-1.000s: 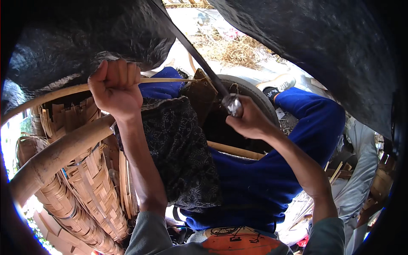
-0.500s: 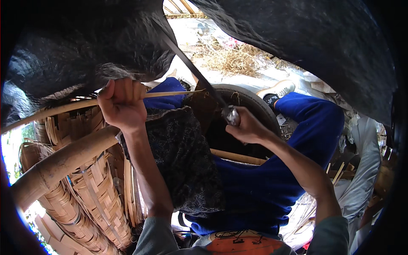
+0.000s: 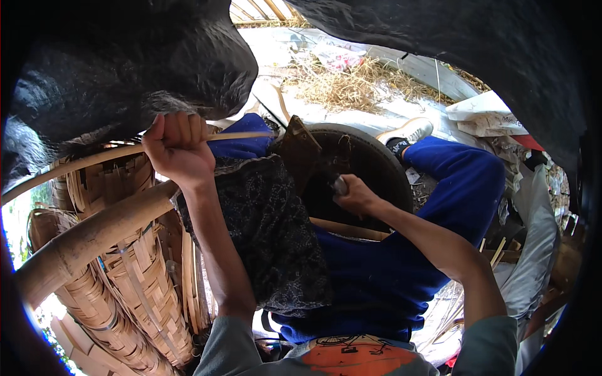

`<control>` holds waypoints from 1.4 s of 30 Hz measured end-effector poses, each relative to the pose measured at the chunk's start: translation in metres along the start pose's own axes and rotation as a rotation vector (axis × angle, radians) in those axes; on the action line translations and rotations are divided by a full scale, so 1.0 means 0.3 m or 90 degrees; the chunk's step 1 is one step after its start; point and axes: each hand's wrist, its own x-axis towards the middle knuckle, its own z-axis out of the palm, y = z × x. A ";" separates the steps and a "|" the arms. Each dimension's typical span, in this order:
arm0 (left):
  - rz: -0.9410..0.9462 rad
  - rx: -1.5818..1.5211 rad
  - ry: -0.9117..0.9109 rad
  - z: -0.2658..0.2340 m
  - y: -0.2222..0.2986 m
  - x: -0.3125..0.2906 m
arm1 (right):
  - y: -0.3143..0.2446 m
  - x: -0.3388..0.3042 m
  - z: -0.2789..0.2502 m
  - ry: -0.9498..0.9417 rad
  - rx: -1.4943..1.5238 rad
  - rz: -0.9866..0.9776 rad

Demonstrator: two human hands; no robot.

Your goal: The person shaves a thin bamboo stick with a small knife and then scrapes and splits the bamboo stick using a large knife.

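My left hand (image 3: 180, 150) is raised at the left in a fist around a long pale bamboo strip (image 3: 94, 158). The strip's tip pokes out to the right of the fist, and its long tail runs off to the left edge. Over a round dark tyre-like tub (image 3: 401, 172), my right hand (image 3: 360, 197) is closed on the handle of a long-bladed knife (image 3: 340, 185). Its blade is hard to make out now, smeared or seen edge-on. A dark patterned cloth (image 3: 269, 244) lies over my left thigh, below the strip.
A thick bamboo pole (image 3: 94, 238) slants in at the left, over woven bamboo baskets (image 3: 147, 282). Black plastic sheeting (image 3: 157, 56) hangs above. Straw (image 3: 351, 84) litters the ground ahead. White sacking (image 3: 533, 232) lies at the right, beside my bent blue-trousered leg (image 3: 458, 175).
My right hand has moved slightly down with the knife, whose blade showed clearly before, slanting up to the left. The strip's tip sticks out less far beyond my left fist.
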 end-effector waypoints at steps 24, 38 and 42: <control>0.008 -0.018 0.058 -0.030 0.024 0.024 | 0.019 0.015 -0.031 -0.002 -0.018 -0.009; 0.072 0.132 0.133 0.036 0.024 -0.015 | -0.210 -0.019 -0.127 0.125 -0.073 -0.005; 0.082 0.162 0.171 0.073 0.008 -0.023 | -0.266 -0.091 -0.166 0.149 -0.099 -0.030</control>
